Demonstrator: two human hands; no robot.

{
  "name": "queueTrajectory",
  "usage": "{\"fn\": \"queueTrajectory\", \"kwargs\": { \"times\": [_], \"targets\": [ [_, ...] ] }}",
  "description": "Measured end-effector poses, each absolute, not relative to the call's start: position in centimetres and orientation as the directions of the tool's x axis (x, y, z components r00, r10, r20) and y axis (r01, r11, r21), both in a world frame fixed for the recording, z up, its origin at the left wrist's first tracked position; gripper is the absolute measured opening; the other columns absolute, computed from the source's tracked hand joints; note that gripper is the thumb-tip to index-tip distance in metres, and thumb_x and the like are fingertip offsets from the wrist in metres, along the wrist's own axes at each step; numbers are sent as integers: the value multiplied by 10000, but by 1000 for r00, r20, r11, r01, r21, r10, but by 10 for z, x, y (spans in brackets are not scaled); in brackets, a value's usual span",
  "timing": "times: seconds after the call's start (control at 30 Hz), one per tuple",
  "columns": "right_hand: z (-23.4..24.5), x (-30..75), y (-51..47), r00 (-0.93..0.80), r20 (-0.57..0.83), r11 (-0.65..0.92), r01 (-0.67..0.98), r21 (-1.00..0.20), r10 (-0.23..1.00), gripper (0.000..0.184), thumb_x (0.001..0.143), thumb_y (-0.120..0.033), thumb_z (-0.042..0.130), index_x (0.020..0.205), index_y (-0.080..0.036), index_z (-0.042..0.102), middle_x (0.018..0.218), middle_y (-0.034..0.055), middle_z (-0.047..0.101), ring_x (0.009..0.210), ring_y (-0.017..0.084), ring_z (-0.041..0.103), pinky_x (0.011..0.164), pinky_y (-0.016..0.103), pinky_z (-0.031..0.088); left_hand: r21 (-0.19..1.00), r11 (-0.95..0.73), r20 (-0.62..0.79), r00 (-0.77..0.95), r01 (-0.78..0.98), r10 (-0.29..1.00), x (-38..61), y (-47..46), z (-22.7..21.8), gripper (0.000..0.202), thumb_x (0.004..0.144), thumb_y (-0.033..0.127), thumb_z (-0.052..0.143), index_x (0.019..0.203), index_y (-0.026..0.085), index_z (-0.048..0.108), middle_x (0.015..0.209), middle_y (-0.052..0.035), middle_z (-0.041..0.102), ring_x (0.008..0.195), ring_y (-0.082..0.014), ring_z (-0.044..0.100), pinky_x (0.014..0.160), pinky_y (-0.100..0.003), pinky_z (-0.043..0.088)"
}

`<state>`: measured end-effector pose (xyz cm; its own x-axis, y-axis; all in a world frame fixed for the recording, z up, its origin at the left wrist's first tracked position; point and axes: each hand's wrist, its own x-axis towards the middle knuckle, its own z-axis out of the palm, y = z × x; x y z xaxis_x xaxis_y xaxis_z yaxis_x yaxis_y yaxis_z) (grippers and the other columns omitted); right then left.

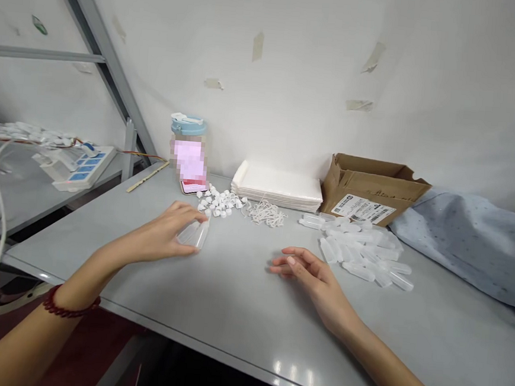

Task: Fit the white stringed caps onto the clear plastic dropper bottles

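My left hand (168, 230) rests on the grey table (240, 299) with its fingers curled round a small clear plastic bottle (195, 233) lying on its side. A red bead bracelet (66, 307) circles that wrist. My right hand (307, 269) lies on the table a little right of centre, fingers loosely extended and holding nothing. Just right of it is a heap of several clear plastic bottles (362, 252). Behind the left hand lies a pile of small white caps (221, 203), with a bunch of white strings (267, 213) beside it.
A stack of white sheets (278, 187) and an open cardboard box (371, 187) stand by the wall. A jar with a blue lid (188, 152) stands at the back left. Blue speckled cloth (472, 239) covers the right side. A power strip (81, 167) lies on the left shelf.
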<state>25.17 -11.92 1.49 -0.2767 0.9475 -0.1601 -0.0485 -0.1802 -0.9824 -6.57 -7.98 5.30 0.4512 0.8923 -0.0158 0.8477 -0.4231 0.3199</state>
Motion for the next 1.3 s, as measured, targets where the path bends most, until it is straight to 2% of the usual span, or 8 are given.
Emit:
{"fn": "queueTrajectory", "kwargs": {
  "times": [0.13,0.37,0.53,0.7,0.9,1.07,1.3],
  "targets": [
    [10,251,-118,-274,-173,-190,-36,-981,946,322,824,-457,599,990,-183,566,971,96,703,946,250,673,917,409,417,262,-420,-59,448,869,892,-75,-73,54,503,750,373,586,1215,208,484,1191,-79,513,1233,-279,336,984,-376,363],
    [6,254,-115,-270,-178,-197,-44,-980,946,298,826,-439,603,973,-180,584,956,89,698,907,242,675,891,402,418,237,-384,-184,429,892,884,-68,-68,60,522,720,375,570,1215,231,491,1198,-75,498,1230,-300,330,996,-417,338],
    [4,255,-114,-266,-199,-228,-83,-970,943,285,806,-424,632,945,-177,601,917,77,698,855,221,674,860,379,426,215,-382,-217,426,899,878,-69,-69,59,522,712,341,563,1216,231,481,1214,-78,479,1233,-295,316,1006,-414,322],
    [5,254,-114,-263,-216,-246,-87,-965,940,278,790,-417,651,921,-175,610,890,66,696,817,197,666,838,353,427,200,-396,-216,434,896,874,-73,-66,55,505,707,368,577,1194,253,510,1183,-68,494,1186,-296,362,977,-405,341],
    [6,254,-114,-258,-222,-247,-73,-966,941,282,783,-424,653,908,-174,610,878,62,689,778,184,654,817,344,430,211,-407,-212,448,889,869,-77,-62,52,502,716,368,570,1207,283,504,1182,-56,496,1194,-293,358,976,-404,340],
    [8,253,-115,-253,-220,-244,-66,-968,942,293,786,-433,646,912,-172,609,880,65,685,777,188,650,818,350,432,263,-396,-232,456,880,859,-83,-61,51,504,715,371,575,1205,282,503,1226,-52,511,1225,-297,364,972,-388,354],
    [9,253,-115,-242,-238,-260,-65,-963,941,315,762,-449,670,904,-172,626,866,64,690,767,187,648,812,347,438,280,-348,-270,421,895,866,-85,-63,59,585,712,363,602,1274,290,461,1282,-46,513,1244,-291,383,957,-364,374]
  ]
}}
